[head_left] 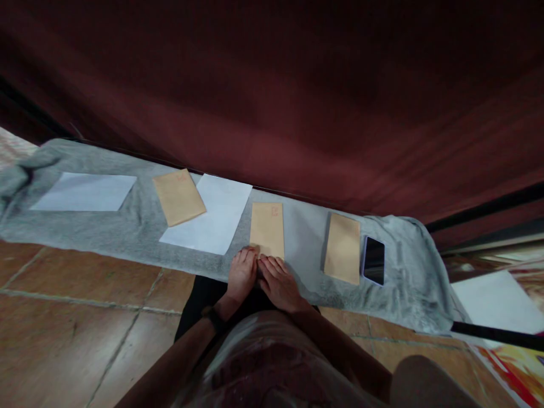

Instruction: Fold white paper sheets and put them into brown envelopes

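Note:
A brown paper envelope with a small red mark near its far right corner lies in front of me on the grey cloth. Both hands meet at its near end. My left hand has curled fingers closed at the near left corner. Beside it, my right hand keeps its fingers together over the near edge, the thumb towards the left hand. The thumbs and the envelope's near edge are partly hidden under the hands.
A second brown envelope overlaps a white paper sheet on the left; another sheet lies farther left. To the right are a third envelope and a phone. A dark red curtain hangs behind the cloth-covered bench.

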Tool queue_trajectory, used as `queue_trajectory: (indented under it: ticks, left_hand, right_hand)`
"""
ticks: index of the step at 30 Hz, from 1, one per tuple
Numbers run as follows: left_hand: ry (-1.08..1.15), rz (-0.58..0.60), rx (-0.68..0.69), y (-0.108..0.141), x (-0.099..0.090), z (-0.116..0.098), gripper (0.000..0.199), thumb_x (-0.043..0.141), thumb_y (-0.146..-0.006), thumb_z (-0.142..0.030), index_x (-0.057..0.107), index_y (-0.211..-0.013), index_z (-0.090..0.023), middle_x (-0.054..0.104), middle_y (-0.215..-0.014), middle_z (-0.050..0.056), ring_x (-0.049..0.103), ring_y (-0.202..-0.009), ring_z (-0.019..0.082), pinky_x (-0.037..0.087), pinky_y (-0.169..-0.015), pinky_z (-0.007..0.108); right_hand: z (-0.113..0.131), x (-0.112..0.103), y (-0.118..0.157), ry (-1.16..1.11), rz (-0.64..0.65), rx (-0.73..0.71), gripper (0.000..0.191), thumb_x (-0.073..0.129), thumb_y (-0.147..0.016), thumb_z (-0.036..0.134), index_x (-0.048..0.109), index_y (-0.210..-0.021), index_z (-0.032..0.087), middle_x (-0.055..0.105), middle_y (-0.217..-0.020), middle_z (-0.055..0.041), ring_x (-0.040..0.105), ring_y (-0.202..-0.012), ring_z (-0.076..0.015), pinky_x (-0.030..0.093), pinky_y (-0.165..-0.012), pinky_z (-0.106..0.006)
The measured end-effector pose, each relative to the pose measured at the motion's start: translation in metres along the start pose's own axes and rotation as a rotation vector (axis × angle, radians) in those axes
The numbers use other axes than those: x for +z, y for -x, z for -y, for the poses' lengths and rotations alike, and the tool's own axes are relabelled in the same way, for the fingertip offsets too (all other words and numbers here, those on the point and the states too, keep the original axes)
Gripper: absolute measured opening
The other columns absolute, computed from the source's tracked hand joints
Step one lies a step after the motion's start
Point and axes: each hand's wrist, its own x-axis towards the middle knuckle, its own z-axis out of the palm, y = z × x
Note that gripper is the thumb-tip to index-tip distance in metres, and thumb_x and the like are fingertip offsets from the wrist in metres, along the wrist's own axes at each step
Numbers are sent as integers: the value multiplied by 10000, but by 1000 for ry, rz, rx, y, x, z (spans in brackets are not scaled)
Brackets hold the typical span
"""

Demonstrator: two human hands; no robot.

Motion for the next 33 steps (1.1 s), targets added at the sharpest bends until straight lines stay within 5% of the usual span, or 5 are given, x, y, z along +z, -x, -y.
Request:
queue_trajectory:
  ticks: [4,9,18,26,33]
  left_hand:
    - [-29,1,22,1,-3,-1,404,397,-970,-172,555,-1341,-207,668,-1222,145,618,-1158,299,526,-956,472]
    - [-40,101,187,11,1,-25,516,383,-1004,-212,408,-1519,-180,511,-1536,140,456,-1441,276,405,-1178,505]
    - [-115,178,232,19,-1,-21,683,388,-1037,-366,148,-1627,-121,339,-1640,188,318,-1526,294,351,-1222,503]
    - [-271,144,275,27,4,-28,704,421,-975,-193,167,-1613,-38,293,-1640,244,304,-1522,350,300,-1238,542]
    - [-237,104,241,23,2,-28,720,418,-980,-194,122,-1619,-42,323,-1634,232,261,-1546,298,306,-1245,508]
  right_hand:
    - [-16,-9,11,40,-13,14,585,465,-1045,321,320,-1599,202,399,-1623,-84,385,-1494,-233,279,-1273,-465]
    - [-31,-15,21,68,-21,-2,640,441,-1040,284,223,-1630,163,340,-1645,-108,346,-1517,-246,264,-1279,-478]
    - [-5,3,1,-29,-157,165,591,265,-1055,195,178,-1638,156,339,-1648,-112,287,-1543,-231,246,-1284,-524]
    - [19,9,-27,-104,-90,89,595,351,-1069,355,322,-1581,53,323,-1647,-169,248,-1555,-250,291,-1275,-479]
    - [-8,1,-15,-27,-29,34,633,376,-1073,407,251,-1614,104,297,-1659,-135,253,-1554,-231,245,-1283,-466]
